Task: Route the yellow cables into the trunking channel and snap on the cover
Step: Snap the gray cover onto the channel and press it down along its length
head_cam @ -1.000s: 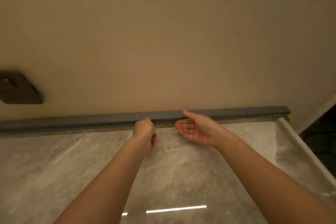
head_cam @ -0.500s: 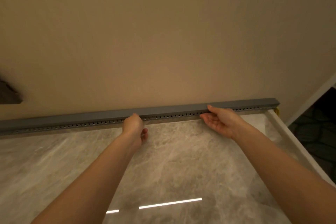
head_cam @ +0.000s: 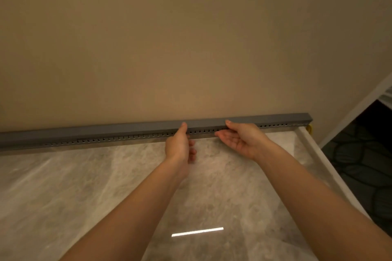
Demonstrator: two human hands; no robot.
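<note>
A long grey trunking [head_cam: 110, 132] with its cover on runs along the foot of the beige wall, slots showing on its front. A bit of yellow cable [head_cam: 310, 129] pokes out at its right end. My left hand [head_cam: 180, 147] has its thumb over the top of the cover and its other fingers curled in below. A short way to the right, my right hand [head_cam: 240, 140] is turned palm up. Its thumb lies on the cover's top and its straight fingers lie along the slotted front.
The trunking sits at the back of a glossy marble surface [head_cam: 84, 186] whose pale right edge [head_cam: 318, 161] drops off to a dark patterned floor [head_cam: 360, 165]. A white door frame [head_cam: 360, 110] stands at the right.
My left hand has slid right along the trunking, closing the gap to my right hand. My right hand went right, then eased back left. The dark wall plate at left has left view.
</note>
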